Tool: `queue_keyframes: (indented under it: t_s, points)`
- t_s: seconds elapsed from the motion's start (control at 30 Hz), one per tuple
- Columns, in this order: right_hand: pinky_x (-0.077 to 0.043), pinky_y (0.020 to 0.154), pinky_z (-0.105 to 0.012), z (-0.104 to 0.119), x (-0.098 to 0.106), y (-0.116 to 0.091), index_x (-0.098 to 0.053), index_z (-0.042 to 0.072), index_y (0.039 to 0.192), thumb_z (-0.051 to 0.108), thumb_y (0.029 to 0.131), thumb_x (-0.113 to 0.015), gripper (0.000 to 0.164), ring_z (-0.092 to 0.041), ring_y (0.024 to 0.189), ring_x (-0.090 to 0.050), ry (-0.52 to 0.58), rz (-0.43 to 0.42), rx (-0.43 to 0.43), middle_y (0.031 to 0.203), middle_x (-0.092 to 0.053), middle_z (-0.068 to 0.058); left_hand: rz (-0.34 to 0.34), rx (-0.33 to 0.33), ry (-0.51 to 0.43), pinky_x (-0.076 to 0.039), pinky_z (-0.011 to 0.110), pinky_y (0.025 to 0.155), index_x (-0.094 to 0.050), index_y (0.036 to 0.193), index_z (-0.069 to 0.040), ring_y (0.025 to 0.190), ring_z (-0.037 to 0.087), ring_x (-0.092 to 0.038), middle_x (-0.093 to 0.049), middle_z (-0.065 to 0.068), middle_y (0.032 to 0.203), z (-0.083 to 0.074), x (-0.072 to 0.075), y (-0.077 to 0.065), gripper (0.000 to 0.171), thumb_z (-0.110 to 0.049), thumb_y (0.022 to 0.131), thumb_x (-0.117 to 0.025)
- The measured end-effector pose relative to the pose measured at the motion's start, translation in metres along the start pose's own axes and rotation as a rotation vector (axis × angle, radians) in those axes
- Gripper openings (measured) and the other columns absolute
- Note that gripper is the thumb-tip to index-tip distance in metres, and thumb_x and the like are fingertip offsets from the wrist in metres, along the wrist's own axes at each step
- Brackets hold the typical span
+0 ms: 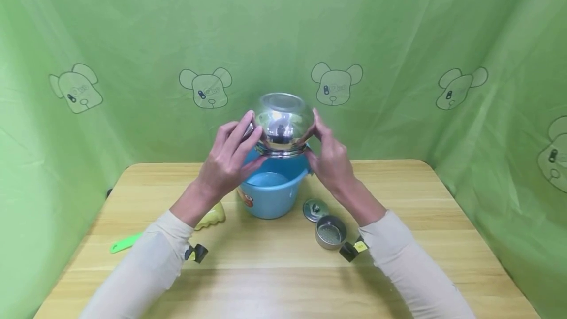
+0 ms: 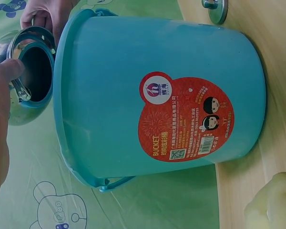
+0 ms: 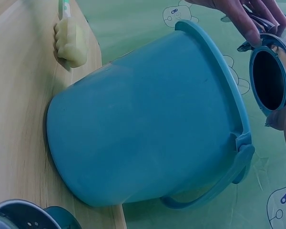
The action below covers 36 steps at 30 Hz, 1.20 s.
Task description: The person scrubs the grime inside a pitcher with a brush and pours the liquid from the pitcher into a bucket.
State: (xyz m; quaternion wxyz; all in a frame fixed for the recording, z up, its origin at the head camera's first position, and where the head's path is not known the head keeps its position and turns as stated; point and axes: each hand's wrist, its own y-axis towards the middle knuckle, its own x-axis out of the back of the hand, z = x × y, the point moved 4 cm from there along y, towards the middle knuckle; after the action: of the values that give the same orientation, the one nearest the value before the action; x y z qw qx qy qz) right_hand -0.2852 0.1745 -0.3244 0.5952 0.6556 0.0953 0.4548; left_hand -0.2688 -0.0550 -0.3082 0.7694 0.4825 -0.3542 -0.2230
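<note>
A shiny round metal teapot [image 1: 283, 121] is held upside down above the blue bucket [image 1: 271, 201], its mouth facing down into it. My left hand [image 1: 227, 157] grips the teapot's left side, where a metal part, perhaps the handle, shows between the fingers. On the right side my right hand [image 1: 333, 164] holds the body between fingers and thumb. The dark opening of the teapot [image 3: 269, 81] shows in the right wrist view. Water or a pale bottom is visible inside the bucket; I cannot tell which.
Right of the bucket lie a small metal lid [image 1: 315, 209] and a round metal strainer [image 1: 330, 233] with holes in its bottom. A yellow sponge [image 1: 212, 216] with a green handle [image 1: 126, 243] lies to the left, partly behind the left forearm. Green curtains surround the wooden table [image 1: 261, 279].
</note>
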Motion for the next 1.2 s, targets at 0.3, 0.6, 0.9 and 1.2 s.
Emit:
queue_keyframes:
  t_s: [0.3,0.6,0.9,1.2]
  points:
    - [-0.056,0.105,-0.036,0.002,-0.001,0.003,-0.03,-0.011,0.154,-0.01,0.087,-0.073,0.08,-0.042,0.128,-0.064,0.042,0.011,-0.027,0.151,-0.05,-0.03,-0.006,0.003,0.013,-0.062,0.047,0.091,-0.061,0.129,0.009,0.106,0.046,-0.065,-0.062,0.035,0.136,0.0,-0.001,0.001,0.07,-0.019,0.074,-0.093]
    - [-0.055,0.107,-0.037,0.005,-0.003,0.003,-0.028,-0.008,0.157,-0.014,0.086,-0.069,0.082,-0.042,0.13,-0.063,0.084,0.034,-0.068,0.148,-0.054,-0.03,-0.006,0.024,0.026,-0.063,0.047,0.089,-0.06,0.127,0.011,0.103,0.046,-0.065,-0.062,0.036,0.135,0.001,-0.002,-0.001,0.069,-0.016,0.072,-0.091]
    - [-0.058,0.102,-0.039,0.005,-0.005,0.0,-0.027,-0.006,0.158,-0.012,0.087,-0.07,0.083,-0.043,0.126,-0.066,0.091,0.045,-0.078,0.143,-0.059,-0.03,0.013,0.052,0.024,-0.063,0.047,0.088,-0.059,0.127,0.011,0.102,0.045,-0.066,-0.062,0.036,0.135,0.003,-0.002,-0.001,0.069,-0.015,0.071,-0.09]
    - [-0.057,0.103,-0.039,0.01,-0.005,0.0,-0.024,-0.005,0.16,-0.013,0.087,-0.068,0.086,-0.042,0.13,-0.063,0.103,0.086,-0.096,0.151,-0.051,-0.029,0.031,0.084,0.004,-0.063,0.046,0.089,-0.057,0.128,0.012,0.102,0.045,-0.066,-0.063,0.036,0.133,0.006,-0.001,-0.001,0.068,-0.013,0.071,-0.087]
